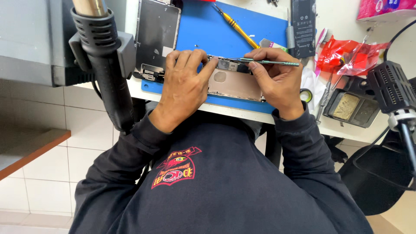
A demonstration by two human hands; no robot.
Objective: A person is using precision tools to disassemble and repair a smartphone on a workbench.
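Opened phone (234, 82) at blue mat's (225, 30) near edge, left hand (184, 82) pressing it, right hand (277, 80) fingers pinching tweezers (268, 63).

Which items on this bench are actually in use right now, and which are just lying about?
In use: opened phone body, left hand steadying it, right hand holding the tweezers, blue mat.

Lying about: yellow screwdriver, detached screen, hot-air gun, red packet, sponge tray.

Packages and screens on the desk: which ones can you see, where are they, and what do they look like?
Detached phone screen: top left of the blue mat, dark grey rectangle.
Pink packet: top right corner, soft and flat.
Red plastic wrapper: right of the right hand, crinkled and shiny.
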